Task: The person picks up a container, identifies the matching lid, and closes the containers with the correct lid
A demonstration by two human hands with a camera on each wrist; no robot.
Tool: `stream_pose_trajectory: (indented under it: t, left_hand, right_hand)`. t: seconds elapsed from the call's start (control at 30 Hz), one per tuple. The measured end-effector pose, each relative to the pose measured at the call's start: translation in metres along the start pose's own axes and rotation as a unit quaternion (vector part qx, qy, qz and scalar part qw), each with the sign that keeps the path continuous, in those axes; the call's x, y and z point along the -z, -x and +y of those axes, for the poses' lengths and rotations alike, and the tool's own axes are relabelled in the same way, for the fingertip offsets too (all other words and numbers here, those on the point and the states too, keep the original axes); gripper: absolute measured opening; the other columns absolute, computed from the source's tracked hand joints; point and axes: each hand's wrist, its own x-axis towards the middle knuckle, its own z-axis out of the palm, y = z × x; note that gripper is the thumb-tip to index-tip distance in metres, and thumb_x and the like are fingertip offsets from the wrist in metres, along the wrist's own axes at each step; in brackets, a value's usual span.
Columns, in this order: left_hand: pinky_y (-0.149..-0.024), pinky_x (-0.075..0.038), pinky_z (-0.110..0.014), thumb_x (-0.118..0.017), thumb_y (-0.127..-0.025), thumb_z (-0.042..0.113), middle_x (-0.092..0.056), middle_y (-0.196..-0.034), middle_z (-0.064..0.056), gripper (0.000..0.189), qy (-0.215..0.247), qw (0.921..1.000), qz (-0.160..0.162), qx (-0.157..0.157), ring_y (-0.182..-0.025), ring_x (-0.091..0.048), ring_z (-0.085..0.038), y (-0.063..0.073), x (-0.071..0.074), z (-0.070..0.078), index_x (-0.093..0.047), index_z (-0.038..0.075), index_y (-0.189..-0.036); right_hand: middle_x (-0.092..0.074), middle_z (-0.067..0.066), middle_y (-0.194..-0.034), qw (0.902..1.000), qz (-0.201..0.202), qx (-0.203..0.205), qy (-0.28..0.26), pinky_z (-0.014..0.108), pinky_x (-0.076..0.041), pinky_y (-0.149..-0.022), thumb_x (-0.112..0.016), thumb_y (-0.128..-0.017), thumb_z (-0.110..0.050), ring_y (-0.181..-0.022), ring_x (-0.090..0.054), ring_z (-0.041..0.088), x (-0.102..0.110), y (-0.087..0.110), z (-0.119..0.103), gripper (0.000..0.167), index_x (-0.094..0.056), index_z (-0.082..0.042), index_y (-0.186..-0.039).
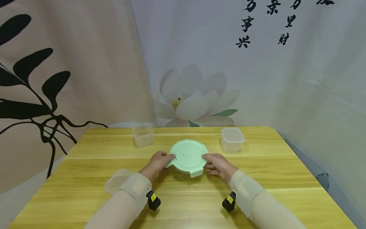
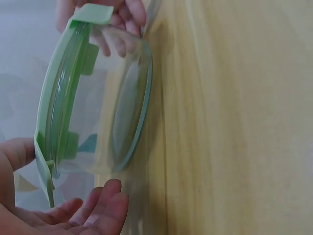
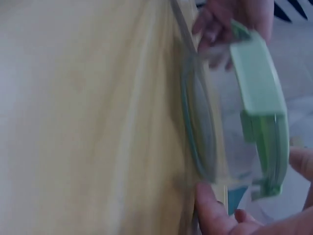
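A round clear glass food container (image 2: 108, 105) with a pale green clip-on lid (image 1: 189, 156) sits in the middle of the wooden table, between both hands. My left hand (image 1: 157, 163) holds its left side: the thumb lies on the lid's edge by a side flap (image 2: 44, 171), the fingers curve loosely below, beside the glass. On the opposite side my right hand (image 1: 219, 165) holds the container, thumb at the lid's rim and fingers low by the glass base. The lid's front flap (image 1: 196, 172) sticks outward. Whether the glass base touches the table is hard to tell.
Two clear plastic boxes stand toward the back: one box (image 1: 143, 135) at left, another box (image 1: 233, 140) at right. A flat translucent lid (image 1: 118, 180) lies by my left forearm. Behind the wooden table (image 1: 286, 171) hangs a printed cloth (image 1: 286, 79).
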Motion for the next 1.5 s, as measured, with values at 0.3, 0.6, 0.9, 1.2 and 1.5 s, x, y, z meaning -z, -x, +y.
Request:
stream_pose_trajectory:
  t: [0.3,0.6,0.9,1.2,1.5]
  left_hand:
    - [-0.076,-0.053,-0.043,-0.066,-0.09,0.029,-0.058,-0.106,-0.015,0.048,0.011,0.9998,-0.015,-0.002,-0.091,-0.061,-0.031,0.008,-0.006,-0.005,-0.049,-0.004,-0.119]
    - [-0.076,-0.053,-0.042,-0.065,-0.09,0.03,-0.057,-0.107,-0.015,0.051,0.017,0.9998,-0.014,-0.005,-0.09,-0.061,-0.031,0.008,-0.005,-0.003,-0.047,-0.006,-0.122]
    - [-0.075,-0.052,-0.041,-0.063,-0.092,0.028,-0.056,-0.103,-0.014,0.047,0.014,0.9999,0.002,0.004,-0.086,-0.059,-0.029,0.003,0.0,-0.001,-0.047,-0.005,-0.121]
    - [-0.07,-0.052,-0.038,-0.063,-0.092,0.028,-0.056,-0.099,-0.014,0.045,-0.005,0.9999,0.016,0.003,-0.085,-0.057,-0.027,-0.007,0.003,0.001,-0.048,-0.005,-0.12]
    - [-0.067,-0.049,-0.037,-0.062,-0.093,0.028,-0.053,-0.097,-0.012,0.04,-0.018,0.9995,0.022,-0.015,-0.082,-0.052,-0.025,-0.009,0.005,0.001,-0.05,-0.004,-0.113]
  right_hand:
    - [-0.061,0.009,-0.106,0.9997,-0.017,0.019,-0.004,0.035,-0.052,-0.081,-0.051,-0.098,-0.031,-0.087,-0.062,0.017,0.013,-0.03,-0.011,0.044,-0.053,0.002,-0.127]
    - [-0.058,0.005,-0.09,0.9983,-0.028,0.037,0.035,0.028,-0.052,-0.068,-0.051,-0.098,-0.022,-0.073,-0.059,0.013,0.006,-0.04,-0.014,0.033,-0.054,0.003,-0.119]
    - [-0.053,0.006,-0.089,0.9986,-0.024,0.025,0.04,0.032,-0.053,-0.076,-0.054,-0.097,-0.02,-0.075,-0.055,0.015,0.005,-0.033,-0.014,0.024,-0.055,0.001,-0.109]
    - [-0.051,-0.002,-0.071,0.9975,-0.028,0.023,0.061,0.032,-0.051,-0.074,-0.055,-0.097,-0.023,-0.067,-0.047,0.012,0.008,-0.018,-0.011,0.033,-0.053,0.002,-0.119]
    - [-0.056,0.015,-0.113,0.9977,-0.02,0.022,0.061,0.043,-0.052,-0.086,-0.06,-0.096,-0.029,-0.106,-0.056,0.03,0.003,0.001,-0.002,0.052,-0.046,0.005,-0.132]
